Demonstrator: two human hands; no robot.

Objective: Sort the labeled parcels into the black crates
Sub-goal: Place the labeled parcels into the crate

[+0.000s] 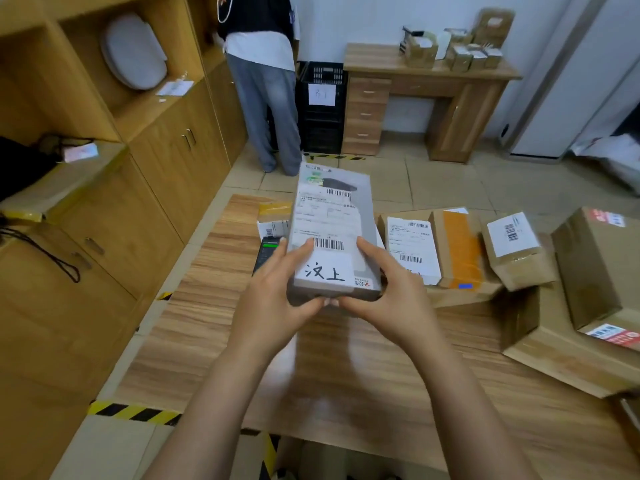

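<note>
I hold a grey flat parcel (330, 220) above the wooden table (214, 306), its near end gripped from both sides. It carries a white shipping label with barcodes and a handwritten white tag. My left hand (277, 299) clasps the near-left corner, and my right hand (384, 292) clasps the near-right corner. Stacked black crates (322, 109) with a paper tag stand against the far wall.
Several cardboard parcels (512, 251) lie on the table's right side, with a big open box (568, 348) beside them. A black device (265, 252) lies under the held parcel. A person (263, 81) stands by the cabinets (166, 143) left of the crates. A wooden desk (429, 98) holds small boxes.
</note>
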